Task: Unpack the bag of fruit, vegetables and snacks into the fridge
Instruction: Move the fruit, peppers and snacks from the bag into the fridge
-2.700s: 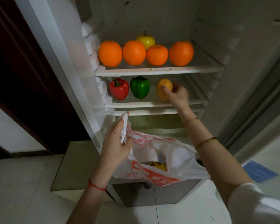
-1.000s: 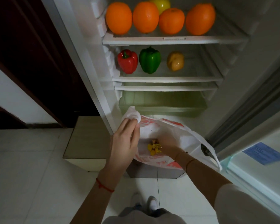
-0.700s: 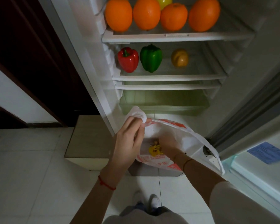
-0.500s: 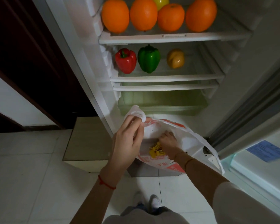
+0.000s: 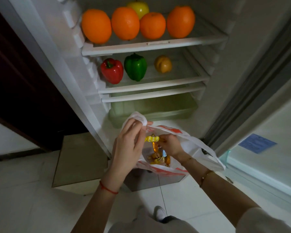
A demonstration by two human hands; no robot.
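Note:
A white and red plastic bag (image 5: 190,140) hangs in front of the open fridge. My left hand (image 5: 128,148) grips one bag handle and holds the mouth open. My right hand (image 5: 170,144) is at the bag's mouth and pinches a yellow wrapped snack (image 5: 152,139), lifted above several more wrapped snacks (image 5: 159,159) at the bottom of the bag. On the middle shelf (image 5: 151,87) stand a red pepper (image 5: 112,70), a green pepper (image 5: 135,66) and a yellow-brown potato (image 5: 163,64). Several oranges (image 5: 125,22) and a yellow apple (image 5: 139,8) fill the top shelf.
A pale green crisper drawer (image 5: 156,108) sits under the shelves, just behind the bag. The open fridge door (image 5: 267,148) stands at the right, with a blue label. A dark wooden door is at the left. White tiled floor and my shoes lie below.
My right hand let go of the potato on the middle shelf, went down into the bag, and now lifts a yellow wrapped snack out. My left hand keeps holding the bag handle.

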